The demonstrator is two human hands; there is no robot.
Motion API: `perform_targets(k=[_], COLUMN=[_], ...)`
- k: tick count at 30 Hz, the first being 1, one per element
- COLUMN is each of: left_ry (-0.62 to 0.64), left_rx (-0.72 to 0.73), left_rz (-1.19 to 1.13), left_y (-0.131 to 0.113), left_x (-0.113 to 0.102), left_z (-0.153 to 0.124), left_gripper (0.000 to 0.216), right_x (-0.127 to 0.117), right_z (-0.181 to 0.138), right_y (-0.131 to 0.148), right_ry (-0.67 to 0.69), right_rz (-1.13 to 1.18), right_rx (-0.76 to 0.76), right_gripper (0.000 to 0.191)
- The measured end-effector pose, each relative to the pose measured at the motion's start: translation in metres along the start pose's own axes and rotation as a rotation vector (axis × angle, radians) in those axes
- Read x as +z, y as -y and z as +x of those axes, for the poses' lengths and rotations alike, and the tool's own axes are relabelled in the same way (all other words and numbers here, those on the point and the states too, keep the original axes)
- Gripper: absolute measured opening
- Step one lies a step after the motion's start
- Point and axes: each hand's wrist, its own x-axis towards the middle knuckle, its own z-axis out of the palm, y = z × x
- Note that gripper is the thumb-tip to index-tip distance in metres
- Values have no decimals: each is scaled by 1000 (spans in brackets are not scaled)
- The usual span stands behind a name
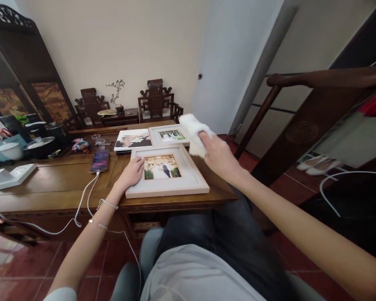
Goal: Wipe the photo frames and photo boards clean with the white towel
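Note:
A white-bordered picture frame with a wedding photo lies on the near right corner of the wooden table. My left hand rests on its left border, fingers laid flat and the thumb hidden. Raised above the frame's upper right side, my right hand grips a folded white cloth. The cloth looks slightly blurred and apart from the frame. Behind lie a second white frame with an outdoor photo and, to its left, a photo panel stacked on something dark.
Left of the frames, a phone is plugged into a white cable that hangs over the table edge. Farther left are a power strip, a lidded pot and a white cup. A dark wooden chair stands at right.

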Motion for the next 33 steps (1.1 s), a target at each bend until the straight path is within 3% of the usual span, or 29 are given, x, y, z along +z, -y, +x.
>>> perform_targets(k=[3,7,10,13,18,22,27,33], left_ry=[8,13,22,38,63,67,34,-14], left_rx=[-3,-32,4,38,2,-60,-49,-14], left_rz=[-11,30,38,25,89,115,128,47], left_y=[-4,-8,-11,-14,-19,-23,-20,-10], left_x=[-1,-1,-1,-2,-5,-6,-5,-2], left_z=[2,6,8,7,4,3,5,8], left_gripper=[42,39,39,38,38,40,34,32], right_x=[24,62,81,88,77,59,43,9], right_z=[40,75,81,78,74,75,61,16], right_y=[17,39,50,61,65,30,-9,11], right_ry=[1,246,411,460,480,539,580,625], right_rz=[-71,-137,-126,-140,-228,-288,-209,-93], right_rx=[-251,-528,-580,-505,-377,-251,-226,-252], right_gripper=[69,57,48,48,45,40,56,57])
